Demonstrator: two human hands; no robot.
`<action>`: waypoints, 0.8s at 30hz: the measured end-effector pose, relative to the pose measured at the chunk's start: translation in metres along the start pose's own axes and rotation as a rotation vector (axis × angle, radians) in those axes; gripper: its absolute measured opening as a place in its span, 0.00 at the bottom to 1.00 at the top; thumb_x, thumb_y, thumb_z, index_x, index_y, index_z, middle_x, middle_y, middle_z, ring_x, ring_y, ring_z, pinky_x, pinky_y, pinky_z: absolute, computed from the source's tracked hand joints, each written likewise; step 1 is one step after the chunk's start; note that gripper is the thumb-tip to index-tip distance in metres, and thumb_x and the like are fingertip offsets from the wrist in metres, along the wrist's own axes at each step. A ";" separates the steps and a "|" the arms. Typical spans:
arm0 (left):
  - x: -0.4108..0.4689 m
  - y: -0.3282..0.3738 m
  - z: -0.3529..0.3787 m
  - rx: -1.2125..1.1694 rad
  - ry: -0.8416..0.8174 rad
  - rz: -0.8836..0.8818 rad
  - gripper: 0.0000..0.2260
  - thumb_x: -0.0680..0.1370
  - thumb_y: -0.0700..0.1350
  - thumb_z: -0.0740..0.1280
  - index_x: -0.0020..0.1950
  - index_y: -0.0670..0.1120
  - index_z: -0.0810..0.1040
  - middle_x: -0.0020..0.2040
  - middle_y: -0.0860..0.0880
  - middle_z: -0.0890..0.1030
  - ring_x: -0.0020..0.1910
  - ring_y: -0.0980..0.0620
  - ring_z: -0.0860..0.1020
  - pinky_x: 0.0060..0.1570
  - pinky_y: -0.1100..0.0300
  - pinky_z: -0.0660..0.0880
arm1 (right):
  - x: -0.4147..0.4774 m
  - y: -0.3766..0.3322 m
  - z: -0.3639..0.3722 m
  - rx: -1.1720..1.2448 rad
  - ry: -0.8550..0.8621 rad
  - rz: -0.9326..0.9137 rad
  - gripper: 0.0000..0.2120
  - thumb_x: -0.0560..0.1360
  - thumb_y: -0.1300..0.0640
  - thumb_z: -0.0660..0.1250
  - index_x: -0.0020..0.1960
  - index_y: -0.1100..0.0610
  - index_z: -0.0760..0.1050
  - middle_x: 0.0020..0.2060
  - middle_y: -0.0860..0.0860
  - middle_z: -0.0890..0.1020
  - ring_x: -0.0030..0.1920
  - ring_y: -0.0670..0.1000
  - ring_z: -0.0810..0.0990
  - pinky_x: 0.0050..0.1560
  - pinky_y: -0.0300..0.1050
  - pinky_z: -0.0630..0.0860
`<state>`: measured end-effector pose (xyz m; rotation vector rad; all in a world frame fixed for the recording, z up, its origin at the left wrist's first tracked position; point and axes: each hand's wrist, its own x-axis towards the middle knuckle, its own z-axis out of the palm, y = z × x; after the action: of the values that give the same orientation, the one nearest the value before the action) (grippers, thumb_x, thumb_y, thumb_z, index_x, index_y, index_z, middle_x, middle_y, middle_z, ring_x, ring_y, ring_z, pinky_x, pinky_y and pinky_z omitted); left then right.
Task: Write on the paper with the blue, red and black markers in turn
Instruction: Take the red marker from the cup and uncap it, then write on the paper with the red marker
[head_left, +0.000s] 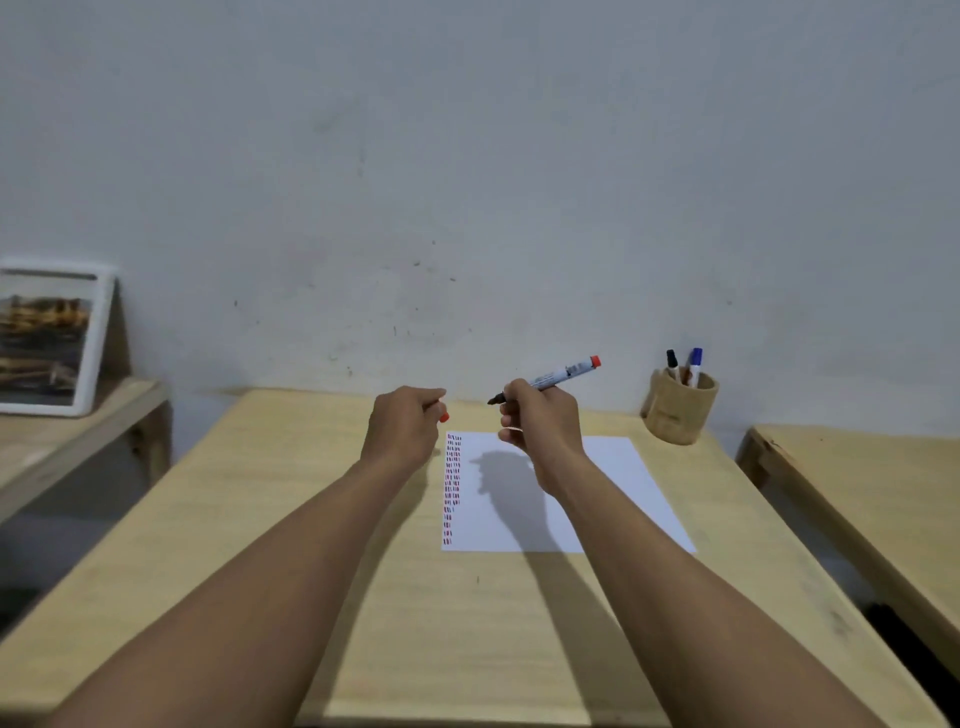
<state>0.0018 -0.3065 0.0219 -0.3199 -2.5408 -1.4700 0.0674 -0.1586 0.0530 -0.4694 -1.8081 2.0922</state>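
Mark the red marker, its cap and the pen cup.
red marker (558, 375), head view, on the white barrel.
cap (443, 417), head view, on its red end.
pen cup (675, 415), head view, on its front wall.

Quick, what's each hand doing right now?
Left hand: closed on a small red marker cap.
Right hand: closed on the uncapped white-barrelled red marker, held above the white paper sheet.

no wording can be read anywhere: the dark print on the white barrel of the red marker (558, 375) is too blurred to make out, the short red, blue and black strokes down the left edge of the paper (597, 499) form no legible letters, and the bamboo cup (675, 415) carries only a faint mark.
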 end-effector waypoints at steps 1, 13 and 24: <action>-0.002 -0.009 0.002 0.005 -0.013 -0.020 0.13 0.81 0.39 0.63 0.63 0.43 0.82 0.49 0.49 0.84 0.43 0.53 0.80 0.35 0.78 0.69 | 0.000 0.008 0.001 -0.034 -0.007 -0.010 0.04 0.76 0.62 0.67 0.43 0.63 0.77 0.31 0.53 0.77 0.29 0.49 0.74 0.30 0.41 0.76; -0.013 -0.065 0.026 0.517 -0.127 0.075 0.13 0.82 0.44 0.61 0.63 0.55 0.80 0.48 0.49 0.80 0.49 0.42 0.77 0.46 0.54 0.73 | -0.010 0.091 -0.001 -0.594 -0.064 -0.096 0.13 0.72 0.54 0.69 0.38 0.65 0.78 0.28 0.51 0.83 0.27 0.46 0.78 0.35 0.47 0.76; -0.039 -0.081 0.026 0.731 -0.225 0.002 0.21 0.84 0.51 0.52 0.74 0.46 0.69 0.75 0.43 0.70 0.78 0.42 0.61 0.74 0.43 0.58 | -0.016 0.101 0.003 -0.732 -0.061 -0.149 0.14 0.73 0.54 0.69 0.33 0.58 0.69 0.26 0.49 0.76 0.27 0.48 0.72 0.28 0.41 0.67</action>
<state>0.0153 -0.3269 -0.0686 -0.3747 -3.0221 -0.4380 0.0766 -0.1827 -0.0464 -0.4214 -2.5295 1.3057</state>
